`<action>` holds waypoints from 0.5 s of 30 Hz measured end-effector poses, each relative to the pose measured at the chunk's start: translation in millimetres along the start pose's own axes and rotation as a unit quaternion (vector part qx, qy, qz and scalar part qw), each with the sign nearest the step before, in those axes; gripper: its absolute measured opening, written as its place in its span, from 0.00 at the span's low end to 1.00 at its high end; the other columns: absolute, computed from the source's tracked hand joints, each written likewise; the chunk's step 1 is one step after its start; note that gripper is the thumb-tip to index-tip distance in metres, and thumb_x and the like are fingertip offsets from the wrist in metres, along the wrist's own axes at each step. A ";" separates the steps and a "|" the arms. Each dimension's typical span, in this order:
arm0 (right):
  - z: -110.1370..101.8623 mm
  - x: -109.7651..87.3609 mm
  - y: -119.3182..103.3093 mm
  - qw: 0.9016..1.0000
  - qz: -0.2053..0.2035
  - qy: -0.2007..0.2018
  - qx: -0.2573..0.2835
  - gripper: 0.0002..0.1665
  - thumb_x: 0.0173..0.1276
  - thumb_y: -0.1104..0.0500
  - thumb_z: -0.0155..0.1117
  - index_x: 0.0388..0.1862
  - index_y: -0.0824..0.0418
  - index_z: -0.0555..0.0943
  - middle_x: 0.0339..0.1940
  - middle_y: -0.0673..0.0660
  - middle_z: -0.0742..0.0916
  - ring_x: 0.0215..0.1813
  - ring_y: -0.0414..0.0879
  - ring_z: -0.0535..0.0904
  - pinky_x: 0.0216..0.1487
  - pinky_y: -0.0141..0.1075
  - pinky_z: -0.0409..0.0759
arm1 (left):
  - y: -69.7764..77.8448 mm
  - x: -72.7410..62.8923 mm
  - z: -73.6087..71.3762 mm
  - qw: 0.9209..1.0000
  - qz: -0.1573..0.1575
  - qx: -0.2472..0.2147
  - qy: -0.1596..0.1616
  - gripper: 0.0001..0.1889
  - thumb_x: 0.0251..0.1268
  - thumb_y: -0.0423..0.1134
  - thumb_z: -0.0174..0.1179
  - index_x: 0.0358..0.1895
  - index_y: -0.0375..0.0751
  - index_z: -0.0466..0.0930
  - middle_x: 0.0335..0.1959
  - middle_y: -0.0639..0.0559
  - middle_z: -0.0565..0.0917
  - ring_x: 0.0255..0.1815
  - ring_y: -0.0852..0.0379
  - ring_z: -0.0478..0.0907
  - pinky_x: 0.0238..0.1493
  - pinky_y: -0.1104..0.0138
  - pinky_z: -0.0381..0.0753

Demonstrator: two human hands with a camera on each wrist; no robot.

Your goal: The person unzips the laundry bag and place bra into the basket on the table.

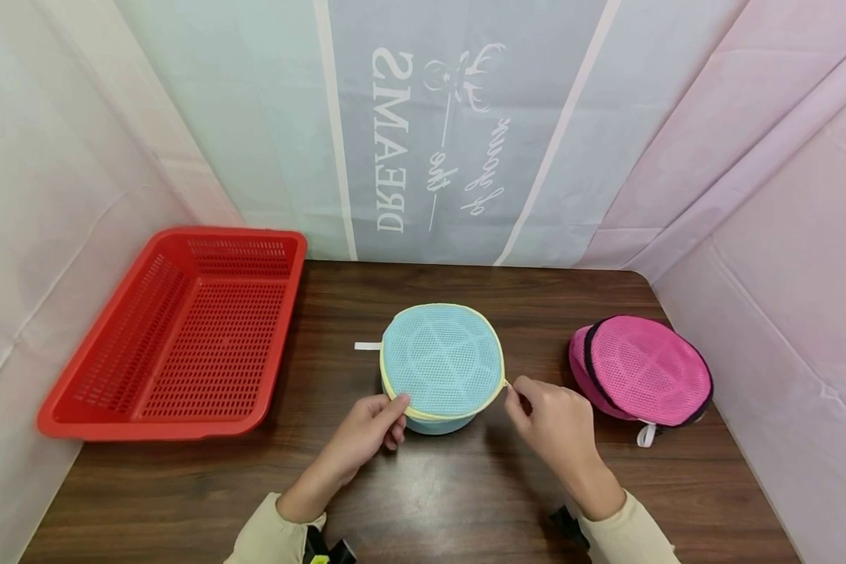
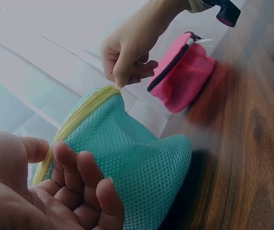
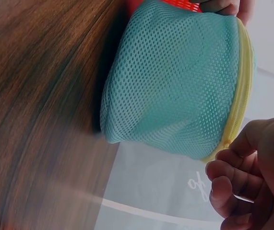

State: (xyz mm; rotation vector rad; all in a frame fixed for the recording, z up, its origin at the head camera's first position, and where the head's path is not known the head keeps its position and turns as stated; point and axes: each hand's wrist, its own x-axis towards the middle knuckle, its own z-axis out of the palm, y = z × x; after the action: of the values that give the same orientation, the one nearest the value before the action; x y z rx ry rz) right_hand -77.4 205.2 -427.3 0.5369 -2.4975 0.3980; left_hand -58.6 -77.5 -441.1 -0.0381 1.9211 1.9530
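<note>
A round light-blue mesh laundry bag [image 1: 442, 356] with a yellow zipper band [image 3: 243, 81] stands upright on the table, its mesh top spread over it. At its near left rim my left hand [image 1: 370, 431] pinches the yellow edge between thumb and fingers. My right hand [image 1: 555, 423] pinches the zipper pull at the right side of the rim; in the right wrist view the fingertips cover most of that pull. A white tag [image 1: 367, 345] sticks out from the bag's left side.
To the right sits a pink mesh bag [image 1: 648, 368] with a black zipper band and a white loop. A red slotted plastic basket [image 1: 282, 329] stands at the left. Fabric curtains [image 1: 254, 117] close off the back and both sides of the wooden table [image 1: 423, 501].
</note>
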 end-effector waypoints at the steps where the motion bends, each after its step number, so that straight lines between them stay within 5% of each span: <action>1: -0.4 -0.3 -0.5 1.000 -0.001 0.000 0.000 0.20 0.61 0.61 0.61 0.14 0.48 0.64 0.14 0.40 0.60 0.18 0.35 0.53 0.16 0.31 0.50 | 0.2 0.0 -0.2 1.000 0.001 0.000 0.000 0.20 0.79 0.44 0.54 0.29 0.34 0.75 0.19 0.53 0.76 0.23 0.60 0.73 0.28 0.70 0.78; 15: -3.9 -5.6 -3.7 1.000 0.005 -0.014 0.018 0.20 0.60 0.61 0.63 0.15 0.48 0.65 0.14 0.39 0.60 0.18 0.33 0.53 0.16 0.29 0.49 | 1.8 -0.1 -1.3 1.000 0.008 0.002 -0.001 0.15 0.78 0.42 0.57 0.30 0.37 0.73 0.21 0.54 0.75 0.24 0.58 0.74 0.30 0.68 0.78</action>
State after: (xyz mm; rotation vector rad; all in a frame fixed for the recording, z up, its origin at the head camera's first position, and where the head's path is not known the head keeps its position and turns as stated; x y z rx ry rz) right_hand -69.6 205.1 -426.7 0.5474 -2.5243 0.4444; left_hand -59.4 -78.7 -439.4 -0.0213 1.9295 1.9594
